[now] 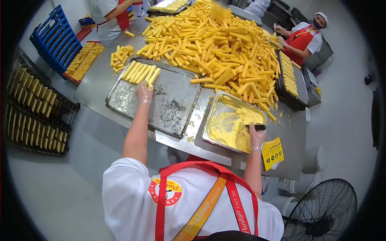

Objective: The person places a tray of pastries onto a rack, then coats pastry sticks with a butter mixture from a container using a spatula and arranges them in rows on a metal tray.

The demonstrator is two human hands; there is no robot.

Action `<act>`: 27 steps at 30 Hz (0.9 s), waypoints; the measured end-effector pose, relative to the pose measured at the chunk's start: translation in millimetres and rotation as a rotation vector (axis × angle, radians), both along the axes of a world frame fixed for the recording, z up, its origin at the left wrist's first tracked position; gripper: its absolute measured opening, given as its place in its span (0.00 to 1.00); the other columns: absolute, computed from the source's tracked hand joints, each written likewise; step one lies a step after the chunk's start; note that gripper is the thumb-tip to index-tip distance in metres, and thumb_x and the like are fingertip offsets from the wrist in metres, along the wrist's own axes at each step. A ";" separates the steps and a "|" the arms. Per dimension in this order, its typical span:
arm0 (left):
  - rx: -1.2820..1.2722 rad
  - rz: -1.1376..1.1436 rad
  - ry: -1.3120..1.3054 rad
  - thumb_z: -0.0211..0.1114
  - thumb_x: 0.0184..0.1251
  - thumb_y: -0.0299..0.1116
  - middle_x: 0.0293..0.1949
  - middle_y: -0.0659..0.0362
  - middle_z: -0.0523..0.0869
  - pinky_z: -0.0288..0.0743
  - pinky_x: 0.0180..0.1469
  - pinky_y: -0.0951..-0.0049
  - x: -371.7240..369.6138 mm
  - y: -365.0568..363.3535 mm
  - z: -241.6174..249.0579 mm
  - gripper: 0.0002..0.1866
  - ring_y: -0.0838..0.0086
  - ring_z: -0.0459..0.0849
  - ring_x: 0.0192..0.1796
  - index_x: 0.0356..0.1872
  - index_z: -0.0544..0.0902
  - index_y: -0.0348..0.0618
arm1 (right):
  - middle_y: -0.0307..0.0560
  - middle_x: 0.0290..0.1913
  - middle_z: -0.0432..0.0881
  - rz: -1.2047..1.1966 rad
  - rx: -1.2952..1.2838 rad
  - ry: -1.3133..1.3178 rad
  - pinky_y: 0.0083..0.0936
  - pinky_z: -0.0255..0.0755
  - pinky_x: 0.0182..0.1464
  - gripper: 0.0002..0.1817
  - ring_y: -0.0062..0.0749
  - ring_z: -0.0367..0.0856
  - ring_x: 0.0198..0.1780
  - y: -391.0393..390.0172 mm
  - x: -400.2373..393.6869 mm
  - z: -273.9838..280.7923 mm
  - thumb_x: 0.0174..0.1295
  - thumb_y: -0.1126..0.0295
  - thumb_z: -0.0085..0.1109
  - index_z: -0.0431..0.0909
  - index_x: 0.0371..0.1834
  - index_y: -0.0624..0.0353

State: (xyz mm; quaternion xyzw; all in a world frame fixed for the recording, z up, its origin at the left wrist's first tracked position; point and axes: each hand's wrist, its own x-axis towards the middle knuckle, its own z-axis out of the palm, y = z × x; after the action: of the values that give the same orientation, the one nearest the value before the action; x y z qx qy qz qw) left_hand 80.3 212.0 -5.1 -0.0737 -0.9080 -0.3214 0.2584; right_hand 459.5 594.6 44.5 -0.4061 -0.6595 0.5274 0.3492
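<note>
My left hand (pixel 144 92), in a clear plastic glove, is at the front end of a row of yellow bread sticks (pixel 136 72) on a dark, worn baking tray (pixel 171 104). Its fingers close around the near end of the stick at the row's right side. In my right hand (pixel 257 138), also gloved, is the black handle of a spatula (pixel 257 127). The blade is partly hidden in the creamy yellow spread (pixel 225 124). That spread lies smeared in a rectangular metal pan (pixel 207 132) at the table's front edge.
A big heap of bread sticks (pixel 225 48) covers the table's (pixel 94 90) back. Filled trays (pixel 289 78) are stacked at right. A yellow glove packet (pixel 273 153) lies at the front edge. A co-worker (pixel 303 38) stands at right. A black fan (pixel 321 217) and loaded rack (pixel 36 108) stand nearby.
</note>
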 end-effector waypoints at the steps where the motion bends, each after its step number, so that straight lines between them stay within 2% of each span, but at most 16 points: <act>1: -0.054 -0.004 -0.005 0.68 0.51 0.33 0.30 0.47 0.84 0.76 0.41 0.54 -9.9 -1.3 -11.4 0.08 0.49 0.82 0.36 0.30 0.81 0.41 | 0.41 0.35 0.84 -0.020 0.036 -0.021 0.24 0.74 0.37 0.14 0.22 0.80 0.34 -2.3 -1.0 1.9 0.58 0.68 0.70 0.81 0.39 0.69; 3: -0.161 -0.029 -0.015 0.67 0.51 0.32 0.33 0.46 0.83 0.76 0.42 0.54 -28.1 -1.5 -29.4 0.09 0.49 0.82 0.39 0.31 0.80 0.41 | 0.40 0.31 0.84 0.008 0.032 -0.105 0.24 0.74 0.35 0.15 0.22 0.79 0.31 -2.6 0.6 4.0 0.58 0.66 0.70 0.81 0.35 0.69; 5: -0.135 0.039 -0.033 0.66 0.51 0.32 0.42 0.43 0.81 0.76 0.45 0.52 -12.6 4.4 -19.4 0.11 0.48 0.80 0.45 0.35 0.77 0.41 | 0.41 0.26 0.84 -0.007 0.110 -0.229 0.27 0.74 0.33 0.16 0.23 0.79 0.27 -9.1 2.0 20.0 0.56 0.62 0.70 0.82 0.30 0.68; 7: -0.163 0.074 -0.144 0.67 0.53 0.34 0.50 0.41 0.77 0.74 0.50 0.51 14.5 17.2 13.3 0.17 0.47 0.77 0.52 0.44 0.76 0.41 | 0.43 0.28 0.85 -0.007 0.192 -0.229 0.28 0.76 0.34 0.16 0.26 0.81 0.28 -5.3 4.5 12.2 0.54 0.62 0.72 0.82 0.31 0.66; 8: -0.178 0.071 -0.090 0.67 0.54 0.36 0.52 0.42 0.76 0.74 0.52 0.52 25.4 29.3 18.2 0.21 0.47 0.76 0.54 0.49 0.75 0.42 | 0.46 0.31 0.85 -0.041 0.324 -0.413 0.29 0.77 0.38 0.17 0.28 0.82 0.31 -23.1 1.7 44.4 0.52 0.62 0.74 0.81 0.35 0.63; 10: -0.188 -0.034 -0.034 0.68 0.57 0.40 0.52 0.43 0.76 0.71 0.58 0.52 39.3 63.1 22.7 0.28 0.47 0.74 0.57 0.57 0.72 0.41 | 0.45 0.36 0.83 -0.017 0.341 0.011 0.27 0.76 0.44 0.14 0.29 0.80 0.37 -10.6 1.5 10.6 0.57 0.66 0.70 0.79 0.41 0.61; 12: -0.150 -0.237 -0.039 0.68 0.58 0.43 0.54 0.43 0.76 0.69 0.61 0.52 45.7 105.8 14.5 0.32 0.47 0.72 0.60 0.62 0.70 0.41 | 0.45 0.32 0.81 -0.001 0.370 0.147 0.27 0.73 0.39 0.08 0.28 0.77 0.33 -19.8 -6.5 24.3 0.65 0.69 0.61 0.79 0.38 0.63; 13: -0.111 -0.336 -0.043 0.68 0.58 0.43 0.56 0.43 0.75 0.68 0.63 0.52 44.9 130.2 1.8 0.33 0.47 0.71 0.62 0.63 0.69 0.41 | 0.44 0.30 0.79 0.008 0.438 0.025 0.27 0.72 0.37 0.10 0.27 0.76 0.31 -21.9 -9.8 34.4 0.68 0.68 0.57 0.78 0.33 0.65; 14: -0.079 -0.427 -0.052 0.68 0.58 0.43 0.58 0.43 0.75 0.67 0.64 0.52 46.0 150.3 -4.9 0.35 0.48 0.71 0.63 0.65 0.68 0.41 | 0.43 0.27 0.78 0.060 0.299 0.125 0.27 0.72 0.36 0.13 0.26 0.75 0.30 -29.9 -14.5 40.9 0.69 0.67 0.55 0.78 0.30 0.65; 15: -0.032 -0.431 -0.031 0.68 0.59 0.43 0.61 0.44 0.74 0.66 0.65 0.53 50.9 167.9 -1.8 0.35 0.48 0.70 0.64 0.66 0.68 0.40 | 0.42 0.25 0.77 0.139 0.141 0.170 0.25 0.71 0.35 0.14 0.24 0.73 0.29 -19.2 -18.9 13.1 0.70 0.67 0.52 0.77 0.28 0.63; 17: 0.065 -0.419 0.003 0.68 0.60 0.42 0.66 0.44 0.71 0.65 0.67 0.55 62.3 198.0 4.9 0.36 0.49 0.68 0.67 0.68 0.67 0.39 | 0.38 0.22 0.75 0.185 0.052 0.270 0.22 0.68 0.32 0.16 0.19 0.71 0.26 -19.9 -23.5 14.8 0.72 0.67 0.50 0.74 0.24 0.60; 20: 0.010 -0.445 -0.065 0.66 0.62 0.38 0.68 0.47 0.72 0.66 0.66 0.59 56.8 209.5 -13.7 0.33 0.53 0.71 0.67 0.68 0.68 0.41 | 0.42 0.19 0.75 0.212 -0.078 0.333 0.26 0.75 0.36 0.18 0.25 0.76 0.26 -7.1 -23.0 13.6 0.73 0.65 0.50 0.73 0.23 0.62; 21: 0.051 -0.442 -0.084 0.66 0.62 0.37 0.66 0.48 0.73 0.68 0.65 0.60 56.3 212.0 -16.5 0.32 0.53 0.73 0.65 0.67 0.69 0.42 | 0.37 0.20 0.73 0.209 -0.090 0.365 0.21 0.71 0.32 0.17 0.18 0.71 0.23 -1.6 -22.0 11.2 0.73 0.66 0.51 0.74 0.24 0.60; 24: 0.098 -0.429 -0.134 0.64 0.64 0.33 0.62 0.49 0.78 0.71 0.61 0.61 55.4 210.2 -17.6 0.27 0.53 0.77 0.60 0.65 0.72 0.44 | 0.36 0.20 0.73 0.177 -0.129 0.369 0.21 0.71 0.32 0.17 0.18 0.71 0.23 -2.5 -18.5 34.2 0.73 0.66 0.51 0.74 0.23 0.60; 27: 0.057 -0.415 -0.161 0.61 0.64 0.30 0.57 0.50 0.81 0.73 0.58 0.62 56.5 209.7 -18.7 0.24 0.53 0.80 0.56 0.63 0.74 0.45 | 0.35 0.21 0.73 0.192 -0.117 0.356 0.20 0.69 0.30 0.17 0.17 0.70 0.24 1.1 -19.3 25.8 0.72 0.65 0.53 0.74 0.24 0.60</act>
State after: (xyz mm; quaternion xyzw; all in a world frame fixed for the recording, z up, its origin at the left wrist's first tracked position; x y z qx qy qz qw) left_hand 136.8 421.7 -23.7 -0.2258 -0.8816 -0.3981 0.1153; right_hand 440.2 595.7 70.3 -0.2612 -0.5915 0.6590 0.3841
